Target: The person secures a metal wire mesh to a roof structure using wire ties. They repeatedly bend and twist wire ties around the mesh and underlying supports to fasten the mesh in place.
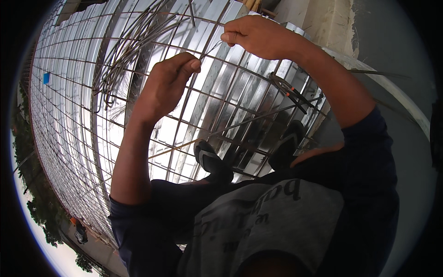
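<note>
Both of my hands are raised above a grid of steel rebar [224,99] over shiny corrugated metal decking [159,121]. A short piece of thin wire [213,48] runs between them. My left hand [171,78] pinches its lower end between thumb and fingers. At the upper end, my right hand [251,36] is closed with its fingertips on the wire. Dark pliers [290,92] with orange marks on the handles lie on the bars below my right forearm.
Loose bent steel rods [134,48] lie in a bundle on the grid to the left. My sandalled feet [207,154] stand on the grid. A blue piece [46,78] sits far left. A concrete edge [330,27] borders the upper right. Another person [80,232] is at the lower left.
</note>
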The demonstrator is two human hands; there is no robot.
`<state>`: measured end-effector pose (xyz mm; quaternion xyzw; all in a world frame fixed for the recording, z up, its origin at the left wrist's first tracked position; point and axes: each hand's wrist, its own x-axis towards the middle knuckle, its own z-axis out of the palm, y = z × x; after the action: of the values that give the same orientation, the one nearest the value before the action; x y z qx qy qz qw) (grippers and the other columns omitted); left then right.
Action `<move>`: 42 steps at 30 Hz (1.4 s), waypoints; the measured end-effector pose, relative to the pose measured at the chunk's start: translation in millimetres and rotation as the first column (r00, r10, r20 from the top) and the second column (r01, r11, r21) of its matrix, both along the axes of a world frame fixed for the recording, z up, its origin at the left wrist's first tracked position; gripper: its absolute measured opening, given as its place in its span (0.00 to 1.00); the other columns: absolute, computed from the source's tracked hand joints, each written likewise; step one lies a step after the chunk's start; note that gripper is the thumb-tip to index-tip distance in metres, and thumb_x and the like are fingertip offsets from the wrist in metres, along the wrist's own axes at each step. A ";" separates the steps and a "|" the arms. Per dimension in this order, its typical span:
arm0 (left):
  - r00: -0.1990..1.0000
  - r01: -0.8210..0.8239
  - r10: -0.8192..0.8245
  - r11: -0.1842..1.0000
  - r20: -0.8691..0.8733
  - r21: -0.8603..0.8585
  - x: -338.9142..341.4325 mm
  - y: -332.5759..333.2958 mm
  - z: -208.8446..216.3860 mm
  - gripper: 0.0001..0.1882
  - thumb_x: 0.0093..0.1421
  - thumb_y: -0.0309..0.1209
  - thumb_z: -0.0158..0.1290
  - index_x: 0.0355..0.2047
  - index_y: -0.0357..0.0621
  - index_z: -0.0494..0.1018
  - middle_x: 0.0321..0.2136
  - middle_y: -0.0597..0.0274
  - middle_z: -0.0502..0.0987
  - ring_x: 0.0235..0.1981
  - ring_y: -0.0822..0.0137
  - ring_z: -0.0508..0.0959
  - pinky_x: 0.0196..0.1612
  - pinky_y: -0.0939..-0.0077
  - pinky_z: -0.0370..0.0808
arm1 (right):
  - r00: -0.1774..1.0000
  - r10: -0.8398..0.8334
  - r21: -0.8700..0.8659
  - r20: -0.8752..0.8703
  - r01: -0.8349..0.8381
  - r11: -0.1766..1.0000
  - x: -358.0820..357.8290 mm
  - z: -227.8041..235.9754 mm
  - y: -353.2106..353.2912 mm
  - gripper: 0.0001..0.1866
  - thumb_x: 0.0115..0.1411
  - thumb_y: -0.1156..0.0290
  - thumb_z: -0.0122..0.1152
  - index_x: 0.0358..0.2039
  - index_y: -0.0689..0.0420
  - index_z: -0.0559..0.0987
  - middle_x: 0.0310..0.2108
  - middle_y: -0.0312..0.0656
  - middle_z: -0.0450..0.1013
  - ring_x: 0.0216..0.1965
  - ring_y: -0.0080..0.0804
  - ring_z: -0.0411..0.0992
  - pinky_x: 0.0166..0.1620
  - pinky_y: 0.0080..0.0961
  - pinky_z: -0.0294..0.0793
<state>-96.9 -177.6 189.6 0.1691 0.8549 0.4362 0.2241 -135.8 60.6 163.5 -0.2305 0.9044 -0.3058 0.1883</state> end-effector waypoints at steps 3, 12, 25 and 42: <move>0.998 -0.044 0.048 0.994 0.033 -0.104 -1.7 -2.9 -7.4 0.19 0.66 0.43 0.45 0.30 0.37 0.70 0.19 0.66 0.65 0.24 0.74 0.62 0.30 0.77 0.63 | 0.983 0.109 0.153 0.147 -0.132 0.979 6.3 3.6 -5.4 0.14 0.65 0.62 0.50 0.34 0.59 0.77 0.24 0.39 0.71 0.26 0.34 0.68 0.35 0.32 0.67; 0.960 -0.160 0.132 0.982 0.246 0.096 -5.7 1.0 -13.3 0.17 0.66 0.41 0.45 0.29 0.41 0.73 0.15 0.75 0.59 0.19 0.81 0.58 0.25 0.81 0.58 | 0.980 -0.088 -0.174 -0.177 0.057 0.983 25.9 -7.1 -26.0 0.12 0.62 0.59 0.53 0.33 0.55 0.77 0.25 0.43 0.75 0.34 0.43 0.75 0.41 0.40 0.72; 0.988 0.082 -0.065 0.991 0.143 -0.111 -2.6 -11.5 -3.4 0.13 0.65 0.34 0.47 0.37 0.37 0.75 0.26 0.59 0.74 0.29 0.67 0.71 0.38 0.72 0.70 | 0.959 0.226 -0.174 0.170 -0.196 0.965 15.1 20.2 -12.1 0.12 0.63 0.63 0.55 0.34 0.60 0.78 0.23 0.39 0.72 0.27 0.24 0.67 0.33 0.26 0.67; 0.994 0.070 -0.047 0.970 0.103 -0.232 4.7 -2.9 -26.7 0.14 0.64 0.37 0.43 0.33 0.38 0.71 0.17 0.63 0.66 0.20 0.71 0.64 0.27 0.72 0.64 | 0.982 0.166 -0.148 0.093 -0.152 0.977 14.0 -21.1 11.0 0.13 0.64 0.66 0.51 0.42 0.59 0.78 0.36 0.43 0.77 0.40 0.33 0.74 0.45 0.30 0.71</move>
<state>-92.2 -180.5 163.0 0.1450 0.8833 0.3329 0.2965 -121.8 71.6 142.3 -0.2985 0.8480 -0.3644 0.2427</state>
